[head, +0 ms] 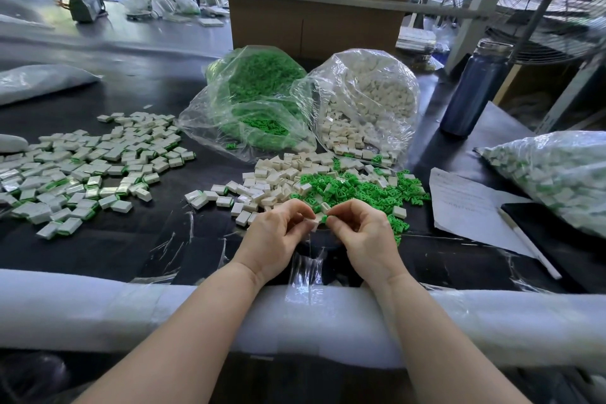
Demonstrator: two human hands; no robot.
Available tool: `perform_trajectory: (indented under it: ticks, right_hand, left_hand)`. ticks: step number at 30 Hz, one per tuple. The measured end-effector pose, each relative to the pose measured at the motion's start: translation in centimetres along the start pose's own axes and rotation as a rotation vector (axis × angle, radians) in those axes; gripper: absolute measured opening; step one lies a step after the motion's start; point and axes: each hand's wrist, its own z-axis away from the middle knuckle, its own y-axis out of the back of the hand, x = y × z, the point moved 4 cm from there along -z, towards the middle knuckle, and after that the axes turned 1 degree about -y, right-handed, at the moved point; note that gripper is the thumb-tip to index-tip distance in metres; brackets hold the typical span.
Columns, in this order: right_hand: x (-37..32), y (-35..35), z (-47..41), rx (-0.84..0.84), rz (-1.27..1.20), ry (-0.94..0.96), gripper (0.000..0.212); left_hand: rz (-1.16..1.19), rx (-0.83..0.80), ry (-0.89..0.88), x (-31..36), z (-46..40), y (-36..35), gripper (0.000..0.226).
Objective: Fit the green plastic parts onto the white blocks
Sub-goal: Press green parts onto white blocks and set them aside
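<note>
Pinching white block (314, 224) in left hand (274, 237), green part (324, 218) in right hand (363, 237), near surface's front edge; misaligned push risks jam or drop.

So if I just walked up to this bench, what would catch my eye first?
Probably the bright green parts scattered in a heap just beyond the hands, with the bag of green parts behind. Then the two hands at the middle: the left hand pinches a white block and the right hand pinches a green piece against it. A wide spread of finished blocks lies to the left.
</note>
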Motion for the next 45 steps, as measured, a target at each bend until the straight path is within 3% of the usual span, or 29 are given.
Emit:
perform_trajectory:
  ticks: [11,16,25,35,40,45]
  right_hand:
    - [-0.3,0.1,0.1,-0.023,-0.163,-0.045,0.012]
    - [-0.3,-0.1,0.3,-0.072,-0.207,-0.07,0.01]
    - [-0.9,-0.5,0.5,-0.141,-0.181,-0.016,0.019]
    - [-0.6,-0.6,0.3,-0.162,-0.148,-0.026,0.014]
    - [-0.5,-0.8,0.2,-0.188,-0.152,-0.03,0.025]
    - [-0.3,-0.9,0.2,-0.228,-0.139,-0.038,0.026]
  left_hand:
    - [0.06,-0.016,0.014,-0.3,-0.1,-0.3,0.021]
    - [0.056,-0.027,0.007,-0.2,0.0,-0.2,0.016]
    - [0.047,-0.027,0.013,-0.3,-0.1,-0.2,0.012]
    - [0.169,-0.084,0.078,-0.1,0.0,-0.3,0.017]
    - [0.241,-0.105,0.101,0.0,0.0,-0.4,0.013]
    - [0.157,-0.15,0.066,0.2,0.0,-0.5,0.012]
